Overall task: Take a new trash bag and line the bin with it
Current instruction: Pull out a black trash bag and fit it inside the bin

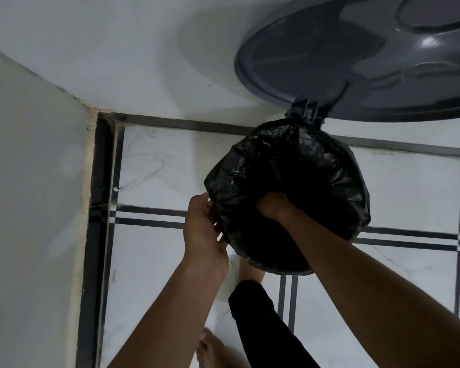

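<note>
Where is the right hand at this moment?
In the head view, right of centre, the right hand reaches down inside the black trash bag over the bin, below the raised lid.

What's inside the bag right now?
The right hand reaches into the black trash bag, pressing it down. Its fingers disappear in the dark interior; the bottom and the bin under the plastic are hidden.

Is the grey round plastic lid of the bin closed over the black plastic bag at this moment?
No, the grey round plastic lid stands swung open behind the black plastic bag, while the right hand reaches into it.
</note>
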The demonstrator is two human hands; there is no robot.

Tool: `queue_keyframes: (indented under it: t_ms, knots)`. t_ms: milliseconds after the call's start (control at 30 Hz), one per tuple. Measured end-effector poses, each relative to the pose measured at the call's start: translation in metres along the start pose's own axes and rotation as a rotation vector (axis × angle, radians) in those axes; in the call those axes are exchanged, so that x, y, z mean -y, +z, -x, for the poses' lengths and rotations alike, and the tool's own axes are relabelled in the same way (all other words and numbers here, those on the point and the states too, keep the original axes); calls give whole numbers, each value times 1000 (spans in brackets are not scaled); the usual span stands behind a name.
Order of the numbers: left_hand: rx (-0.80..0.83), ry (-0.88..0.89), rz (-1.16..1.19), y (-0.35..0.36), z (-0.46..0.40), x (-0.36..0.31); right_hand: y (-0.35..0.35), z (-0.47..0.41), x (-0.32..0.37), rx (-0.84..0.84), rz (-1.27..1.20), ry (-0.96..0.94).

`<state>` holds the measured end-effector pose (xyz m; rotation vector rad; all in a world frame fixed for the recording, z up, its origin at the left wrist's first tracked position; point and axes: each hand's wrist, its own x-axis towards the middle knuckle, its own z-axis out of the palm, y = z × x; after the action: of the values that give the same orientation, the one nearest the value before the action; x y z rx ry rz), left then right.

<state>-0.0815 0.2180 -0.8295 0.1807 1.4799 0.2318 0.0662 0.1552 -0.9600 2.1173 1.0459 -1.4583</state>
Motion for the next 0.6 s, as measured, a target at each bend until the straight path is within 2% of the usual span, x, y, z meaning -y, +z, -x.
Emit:
queue_keyframes:
  t_ms: [67, 200, 433, 533, 600]
  knots:
    - [7, 2, 0, -1, -2, 1, 6, -22, -4, 62, -161, 46]
    - [12, 10, -16, -4, -6, 4, 21, -51, -14, 126, -262, 124]
    - [-12, 32, -56, -1, -4, 2, 22, -45, -24, 67, -354, 123]
    - [13, 44, -108, 2, 0, 2, 4, -7, -17, -7, -302, 120]
    - [-27, 54, -174, 5, 2, -2, -7, 29, -15, -153, -303, 58]
